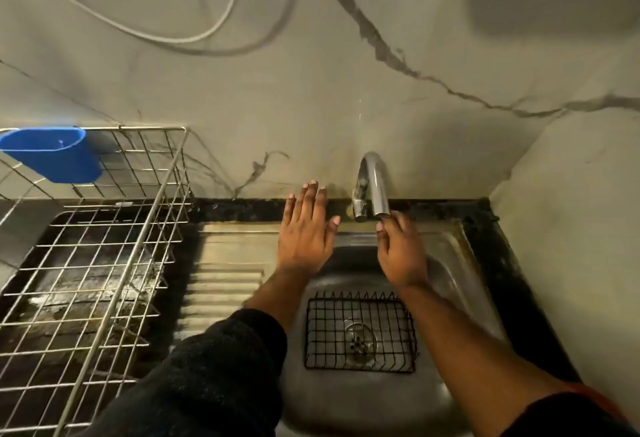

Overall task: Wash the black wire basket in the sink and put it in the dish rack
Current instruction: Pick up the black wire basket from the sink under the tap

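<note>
Reaching forward over the steel sink (446, 284) with both hands empty. Left hand (304, 232) hovering flat above the sink's back edge, fingers straight and spread, grip fully open, holding nothing. Right hand (398, 249) lifting toward the spout end of the chrome tap (372, 187), fingers loosely extended just under and beside the spout mouth, grip open; actual contact with the metal too close to tell. Lying flat on the sink bottom, over the drain (360, 338), the black wire basket (360, 332), well below and nearer the body than both hands, touched by neither. Standing to the left on the dark table (502, 263), the silver wire dish rack (104, 263), carrying a blue plastic cup (52, 154) hooked at its far corner. Covering the left forearm, a dark sleeve (214, 367).
</note>
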The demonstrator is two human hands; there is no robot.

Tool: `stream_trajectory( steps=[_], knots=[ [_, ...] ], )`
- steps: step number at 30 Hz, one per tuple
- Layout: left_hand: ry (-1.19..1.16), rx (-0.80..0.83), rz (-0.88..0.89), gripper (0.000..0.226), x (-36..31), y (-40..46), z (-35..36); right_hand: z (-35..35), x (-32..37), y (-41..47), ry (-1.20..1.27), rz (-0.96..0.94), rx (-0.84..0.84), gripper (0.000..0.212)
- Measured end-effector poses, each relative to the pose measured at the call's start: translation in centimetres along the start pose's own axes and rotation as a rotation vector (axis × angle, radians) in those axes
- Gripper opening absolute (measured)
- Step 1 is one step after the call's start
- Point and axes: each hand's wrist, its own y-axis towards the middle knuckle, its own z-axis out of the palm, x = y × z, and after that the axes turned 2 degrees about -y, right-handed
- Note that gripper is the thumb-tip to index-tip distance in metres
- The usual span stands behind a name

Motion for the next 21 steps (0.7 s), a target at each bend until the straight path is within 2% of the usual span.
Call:
stream_trajectory(
  steps=[5,8,13,15,18,20,21],
  knots=[
    [-0.039,-0.033,-0.018,0.06,0.4,-0.4,2.4,2.0,0.8,1.9,0.232,0.183,0.032,0.025],
    [-0.123,-0.057,-0.053,0.056,0.5,-1.1,3.7,2.7,0.9,2.2,0.414,0.256,0.0,0.033],
    [-0.308,-0.019,-0.137,0.051,0.2,-1.8,5.1,3.9,0.9,1.9,0.62,0.237,0.09,0.044],
    [-0.396,0.012,-0.19,0.048,0.1,-2.1,5.2,4.0,1.0,1.6,0.613,0.232,0.099,0.044],
    [-0.524,0.041,-0.213,0.04,-0.3,-2.9,5.7,4.4,1.0,1.2,0.478,0.184,0.123,0.04],
    [-0.684,0.054,-0.298,0.032,-1.2,-3.5,6.2,4.9,0.6,1.5,0.396,0.013,0.19,0.044],
    [-0.793,0.06,-0.408,0.026,-1.9,-3.7,6.6,5.1,0.3,1.7,0.351,-0.091,0.223,0.047]
  ],
)
